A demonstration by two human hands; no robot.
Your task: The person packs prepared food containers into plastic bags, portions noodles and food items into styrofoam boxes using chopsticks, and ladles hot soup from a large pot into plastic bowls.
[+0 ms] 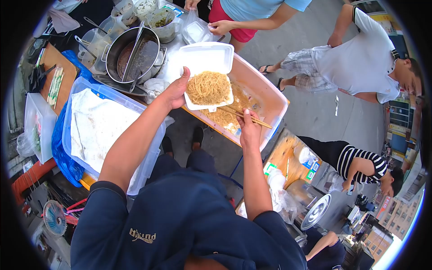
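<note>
An open white foam box (204,55), heaped with thin yellow noodles (209,88), rests in my left hand (177,90), the thumb at its left edge. My right hand (250,130) is closed around a pair of wooden chopsticks (261,122), whose tips reach the box's lower right side. Beneath and beyond the box is a pink tub (271,90) with more noodles (223,118) spread on its bottom.
A steel divided pot (109,58) with dark contents and several plastic tubs of food stand at the upper left. A clear bin (67,121) with white cloth (101,123) lies left. Several people stand around; one holds a plastic bag (194,28). A wooden table (283,155) is at right.
</note>
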